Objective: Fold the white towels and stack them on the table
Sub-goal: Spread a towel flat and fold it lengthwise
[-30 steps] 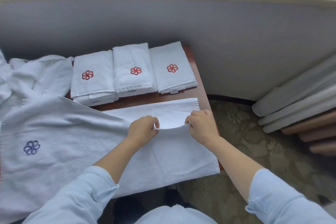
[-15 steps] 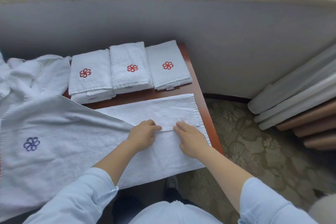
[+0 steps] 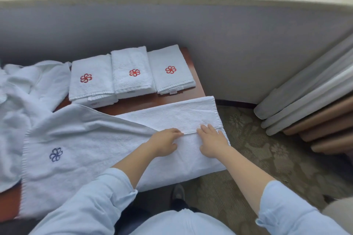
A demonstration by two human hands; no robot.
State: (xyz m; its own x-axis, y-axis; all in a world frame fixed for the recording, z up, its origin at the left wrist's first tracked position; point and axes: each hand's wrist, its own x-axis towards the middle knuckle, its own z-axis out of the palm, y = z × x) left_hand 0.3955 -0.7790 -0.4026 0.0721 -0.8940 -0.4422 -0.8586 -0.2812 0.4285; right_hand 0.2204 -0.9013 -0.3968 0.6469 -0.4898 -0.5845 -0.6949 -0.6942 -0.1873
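Note:
A long white towel point(image 3: 172, 114) with a blue flower emblem lies across the brown table point(image 3: 193, 86), its right part folded over lengthwise. My left hand point(image 3: 164, 144) rests on the folded edge with fingers bent, fingertips at the hem. My right hand point(image 3: 212, 142) lies flat on the towel beside it, fingers straight and spread. Three folded white towels with red emblems sit in a row at the back: left point(image 3: 89, 79), middle point(image 3: 132, 73), right point(image 3: 171, 70).
A heap of unfolded white towels point(image 3: 24, 89) covers the table's left side. A grey wall and window sill run behind. Rolled curtains point(image 3: 309, 105) lean at the right over patterned carpet point(image 3: 257, 150). The towel's right end overhangs the table edge.
Both hands laid the lifted towel edge down onto the towel. My right hand let go of the hem and flattened out; my left hand lowered with it.

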